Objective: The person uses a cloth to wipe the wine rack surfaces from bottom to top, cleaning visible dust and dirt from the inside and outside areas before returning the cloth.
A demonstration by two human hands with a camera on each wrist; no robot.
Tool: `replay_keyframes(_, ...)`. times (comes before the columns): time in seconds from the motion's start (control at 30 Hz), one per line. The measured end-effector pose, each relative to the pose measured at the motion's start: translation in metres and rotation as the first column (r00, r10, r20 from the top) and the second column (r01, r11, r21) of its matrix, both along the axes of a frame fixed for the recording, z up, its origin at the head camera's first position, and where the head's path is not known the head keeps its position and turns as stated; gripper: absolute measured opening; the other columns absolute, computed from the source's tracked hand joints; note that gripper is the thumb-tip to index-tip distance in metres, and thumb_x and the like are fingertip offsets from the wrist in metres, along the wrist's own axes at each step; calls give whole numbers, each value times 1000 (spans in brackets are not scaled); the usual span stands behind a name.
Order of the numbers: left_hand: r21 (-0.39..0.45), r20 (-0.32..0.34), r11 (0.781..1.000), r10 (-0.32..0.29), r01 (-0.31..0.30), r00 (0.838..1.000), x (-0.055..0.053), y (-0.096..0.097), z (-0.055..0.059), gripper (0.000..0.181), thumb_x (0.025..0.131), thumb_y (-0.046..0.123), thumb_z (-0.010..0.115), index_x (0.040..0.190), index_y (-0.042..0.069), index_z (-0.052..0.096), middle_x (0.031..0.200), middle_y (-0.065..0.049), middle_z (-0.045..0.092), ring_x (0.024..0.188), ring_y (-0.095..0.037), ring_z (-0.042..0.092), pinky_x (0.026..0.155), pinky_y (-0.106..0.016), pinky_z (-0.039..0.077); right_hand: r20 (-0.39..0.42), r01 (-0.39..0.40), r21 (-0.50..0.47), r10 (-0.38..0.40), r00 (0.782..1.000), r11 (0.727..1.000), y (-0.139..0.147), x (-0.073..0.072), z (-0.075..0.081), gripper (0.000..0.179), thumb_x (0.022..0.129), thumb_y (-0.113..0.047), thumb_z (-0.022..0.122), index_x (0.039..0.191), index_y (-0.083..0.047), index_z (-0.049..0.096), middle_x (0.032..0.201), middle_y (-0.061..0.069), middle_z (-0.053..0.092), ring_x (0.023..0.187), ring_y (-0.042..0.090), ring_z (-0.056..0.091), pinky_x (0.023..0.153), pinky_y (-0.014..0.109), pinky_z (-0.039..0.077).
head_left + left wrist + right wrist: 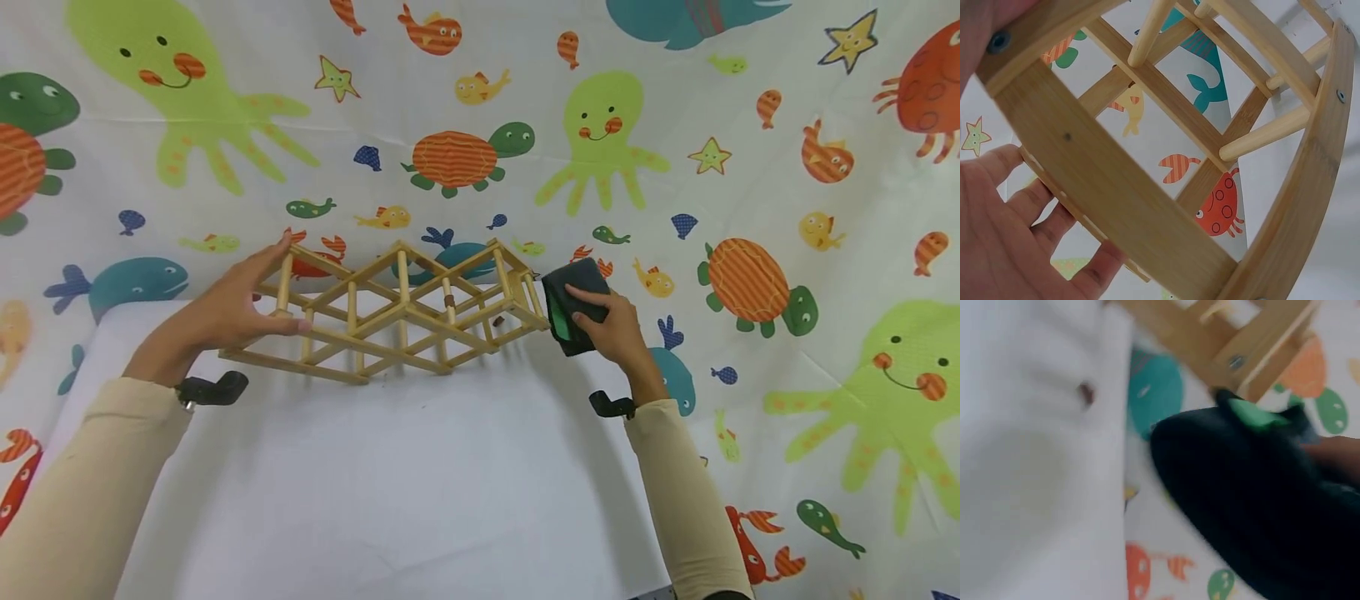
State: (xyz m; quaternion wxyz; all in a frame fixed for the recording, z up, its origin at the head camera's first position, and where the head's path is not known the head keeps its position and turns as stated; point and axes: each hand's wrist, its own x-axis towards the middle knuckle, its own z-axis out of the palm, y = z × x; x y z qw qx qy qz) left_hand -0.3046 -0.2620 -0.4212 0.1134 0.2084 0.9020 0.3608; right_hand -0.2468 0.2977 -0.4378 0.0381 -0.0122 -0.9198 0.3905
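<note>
A wooden lattice rack point(405, 310) of crossed slats and round dowels stretches across the far part of the table. My left hand point(225, 304) grips its left end, thumb in front. In the left wrist view, the fingers point(1054, 215) wrap the edge of a broad end slat point(1104, 169). My right hand point(615, 329) holds a folded dark cloth point(581, 279) with a green patch, right at the rack's right end. In the right wrist view, the blurred cloth point(1222, 481) overlaps the rack's corner point(1235, 362) near a screw.
Under the rack is a white-covered table point(420, 483). A small brown piece point(498, 321) lies near its back edge. Behind hangs a white curtain point(480, 183) printed with sea animals. Black cameras point(213, 389) are strapped to both wrists.
</note>
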Motion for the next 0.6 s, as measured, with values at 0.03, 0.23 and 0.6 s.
replay_keyframes(0.03, -3, 1, 1000, 3, -3, 1000, 0, 0, 0, 132, 82, 35, 92, 172, 29, -4, 181, -14, 3, 161, -52, 16, 112, -81, 37, -34, -1, -108, -3, 999, 994, -3, -3, 2, 50, 101, -8, 72, 145, -30, 67, 158, 20, 52, 137, 37, 58, 105, 46, 59)
replay_keyframes(0.23, -14, -4, 1000, 11, -11, 1000, -1, -2, -3, 131, 82, 38, 92, 172, 29, -3, 181, -14, 3, 161, -52, 16, 112, -79, 38, -30, -5, -514, -13, 999, 858, -15, -40, 1, 52, 100, -10, 75, 146, -31, 66, 161, 16, 48, 123, 20, 62, 87, 19, 61)
replay_keyframes(0.6, 16, -6, 1000, 1, -1, 1000, 2, -3, 3, 131, 82, 35, 93, 172, 30, -3, 181, -9, 1, 163, -49, 12, 114, -80, 36, 175, 83, -36, -76, 982, 996, -2, -55, -17, 49, 102, -11, 70, 147, -29, 65, 172, 20, 34, 145, 43, 48, 106, 51, 54)
